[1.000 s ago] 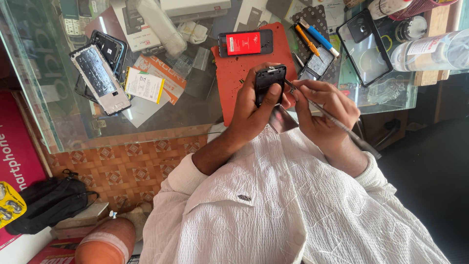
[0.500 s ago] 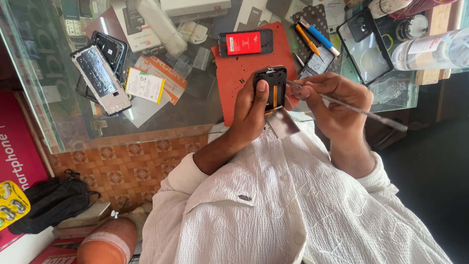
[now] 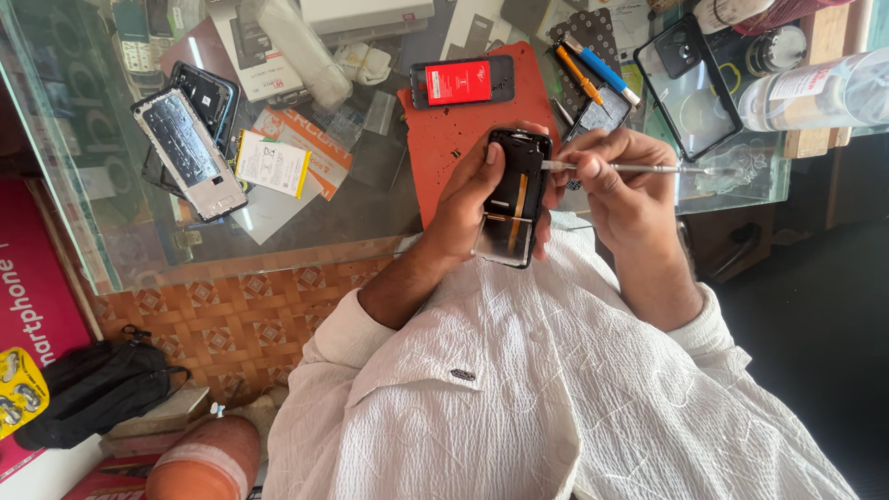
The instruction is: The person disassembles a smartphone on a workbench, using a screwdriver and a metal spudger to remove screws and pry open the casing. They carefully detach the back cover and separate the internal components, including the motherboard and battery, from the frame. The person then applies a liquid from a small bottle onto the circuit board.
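Observation:
My left hand [image 3: 466, 190] grips an opened black phone [image 3: 515, 193] from its left side, thumb on the upper edge. The phone's insides show, with an orange strip down the middle and a grey panel at its near end. My right hand [image 3: 619, 185] pinches a thin metal tool [image 3: 648, 168] that lies level, its tip touching the phone's upper right edge. Both hands hover over the near edge of a red work mat [image 3: 454, 130] on a glass counter [image 3: 111, 250].
On the mat lies a small phone with a red screen [image 3: 462, 81]. A stripped phone frame [image 3: 188, 153], a battery [image 3: 272, 163], and papers sit on the left. Orange and blue pens [image 3: 593, 72], a clear phone case [image 3: 687, 83] and a plastic bottle [image 3: 815, 88] are on the right.
The phone has been turned to show its open inside. The metal tool swung from pointing down-right to lying level, its tip now at the phone's edge.

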